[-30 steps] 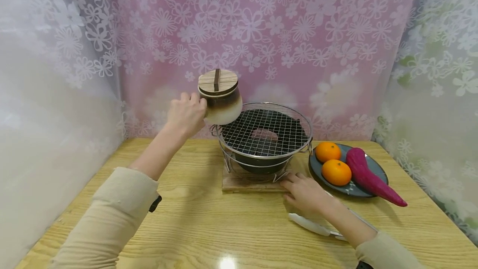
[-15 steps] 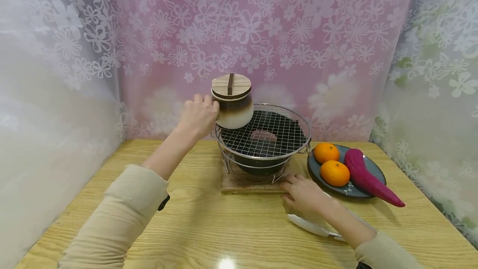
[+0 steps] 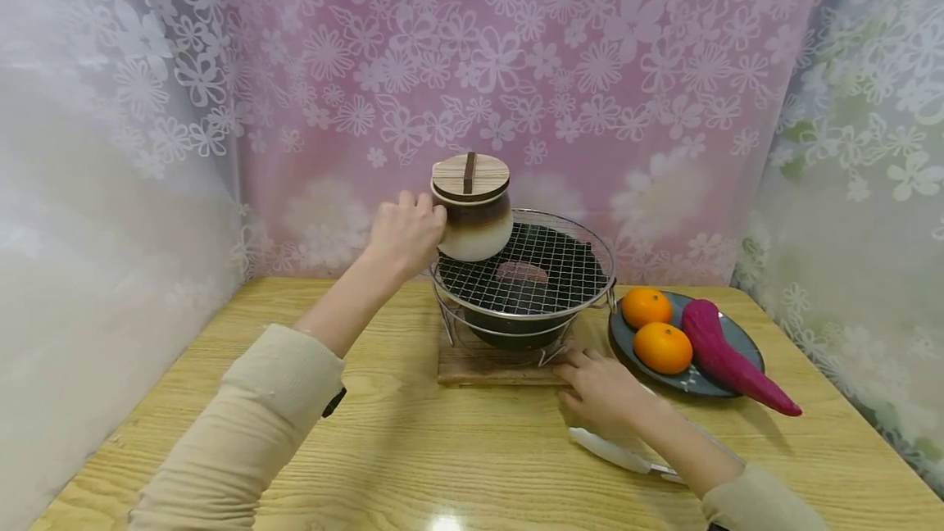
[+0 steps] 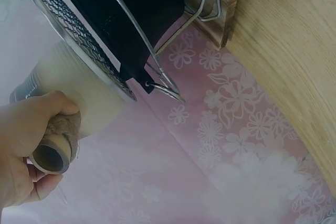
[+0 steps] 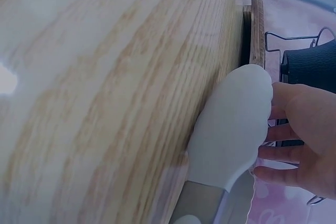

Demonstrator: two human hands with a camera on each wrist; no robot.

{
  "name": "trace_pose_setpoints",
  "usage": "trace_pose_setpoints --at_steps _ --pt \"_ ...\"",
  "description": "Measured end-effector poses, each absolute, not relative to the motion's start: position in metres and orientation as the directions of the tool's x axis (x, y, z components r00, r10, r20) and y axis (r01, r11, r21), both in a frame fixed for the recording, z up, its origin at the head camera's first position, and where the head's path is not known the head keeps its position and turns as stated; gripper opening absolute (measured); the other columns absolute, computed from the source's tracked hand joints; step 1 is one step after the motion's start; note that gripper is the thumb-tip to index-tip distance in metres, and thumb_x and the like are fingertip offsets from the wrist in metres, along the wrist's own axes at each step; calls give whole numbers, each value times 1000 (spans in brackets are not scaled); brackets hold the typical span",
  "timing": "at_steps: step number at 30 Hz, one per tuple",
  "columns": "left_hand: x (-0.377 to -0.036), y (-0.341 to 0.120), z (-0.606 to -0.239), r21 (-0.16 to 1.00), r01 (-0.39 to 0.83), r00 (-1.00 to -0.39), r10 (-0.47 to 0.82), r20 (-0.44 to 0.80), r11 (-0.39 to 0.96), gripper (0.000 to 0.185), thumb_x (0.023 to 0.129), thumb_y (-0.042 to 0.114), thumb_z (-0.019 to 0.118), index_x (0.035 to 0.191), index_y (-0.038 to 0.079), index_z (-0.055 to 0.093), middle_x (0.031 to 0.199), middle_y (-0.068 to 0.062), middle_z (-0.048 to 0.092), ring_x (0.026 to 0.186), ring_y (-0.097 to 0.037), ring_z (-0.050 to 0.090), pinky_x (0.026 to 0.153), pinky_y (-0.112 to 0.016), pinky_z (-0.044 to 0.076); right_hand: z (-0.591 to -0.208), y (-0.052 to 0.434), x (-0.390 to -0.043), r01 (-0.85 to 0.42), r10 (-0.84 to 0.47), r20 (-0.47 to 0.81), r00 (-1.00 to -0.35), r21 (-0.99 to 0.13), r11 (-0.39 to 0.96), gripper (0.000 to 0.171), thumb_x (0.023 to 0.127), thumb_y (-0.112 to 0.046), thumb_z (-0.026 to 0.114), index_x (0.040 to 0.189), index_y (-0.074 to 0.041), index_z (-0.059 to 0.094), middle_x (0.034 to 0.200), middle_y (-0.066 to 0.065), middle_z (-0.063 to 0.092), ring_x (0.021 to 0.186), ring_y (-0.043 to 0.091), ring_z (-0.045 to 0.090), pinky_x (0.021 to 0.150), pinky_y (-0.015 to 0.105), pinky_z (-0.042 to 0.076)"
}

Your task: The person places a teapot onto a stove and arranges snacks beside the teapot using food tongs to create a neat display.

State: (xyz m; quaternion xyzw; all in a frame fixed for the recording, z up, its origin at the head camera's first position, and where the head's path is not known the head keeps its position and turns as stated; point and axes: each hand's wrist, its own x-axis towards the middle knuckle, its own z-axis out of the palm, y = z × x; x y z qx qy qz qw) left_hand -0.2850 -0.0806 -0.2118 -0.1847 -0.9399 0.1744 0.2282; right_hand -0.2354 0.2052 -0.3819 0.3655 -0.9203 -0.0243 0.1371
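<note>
My left hand [image 3: 409, 234] grips the side handle [image 4: 62, 153] of a brown-and-cream ceramic teapot [image 3: 478, 238] with a wooden lid [image 3: 483, 174]. The teapot is upright over the left part of a round wire grill rack [image 3: 564, 273]; whether its base touches the mesh I cannot tell. Beneath the rack is a black brazier [image 3: 509, 334] in a wire stand on a wooden board [image 3: 490, 373]. My right hand [image 3: 605, 390] rests at the board's front right corner, fingers loosely extended. White-tipped tongs [image 5: 231, 124] lie on the table under that hand and forearm.
On the right, a dark plate [image 3: 689, 383] holds two oranges [image 3: 664, 348] and a purple sweet potato [image 3: 726, 359], whose tip sticks out past the rim. A pink floral curtain [image 3: 538, 64] hangs behind the table [image 3: 442, 449].
My left hand has carried the teapot rightward and slightly down, farther over the grill rack. The right hand stays at the board's corner.
</note>
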Motion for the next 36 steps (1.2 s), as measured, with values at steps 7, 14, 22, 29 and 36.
trace_pose_setpoints --at_steps 7,14,22,29,36 --pt "-285 -75 -211 -433 269 -829 436 351 860 19 87 23 59 95 5 57 86 -11 51 79 -27 50 57 -35 46 -383 205 -236 -668 -682 240 -691 148 729 26 82 -24 68 101 -6 65 97 7 57 82 27 53 69 41 48" --pt "-284 -73 -212 -446 268 -815 448 369 854 20 88 25 59 92 5 57 84 -10 51 77 -26 50 56 -35 46 -383 205 -235 -666 -681 239 -693 151 731 26 82 -24 69 100 -6 65 97 7 57 82 27 53 69 41 48" --pt "-284 -70 -209 -478 269 -808 466 360 836 22 90 27 59 89 5 57 81 -9 50 76 -25 50 56 -34 45 -383 205 -235 -663 -678 243 -694 150 733 26 82 -24 68 100 -6 65 97 8 57 82 27 53 69 41 48" --pt "-285 -69 -208 -494 263 -805 471 361 828 14 87 19 59 88 5 57 81 -10 51 75 -25 50 57 -33 46 -384 206 -235 -665 -675 242 -697 136 734 25 82 -23 68 100 -6 65 98 8 58 83 27 53 70 41 48" --pt "-287 -67 -206 -492 266 -806 471 358 829 20 93 24 53 90 4 58 82 -11 51 74 -25 49 59 -34 45 -382 206 -235 -671 -681 242 -691 134 729 25 82 -23 68 100 -5 65 98 8 58 83 27 53 70 41 48"
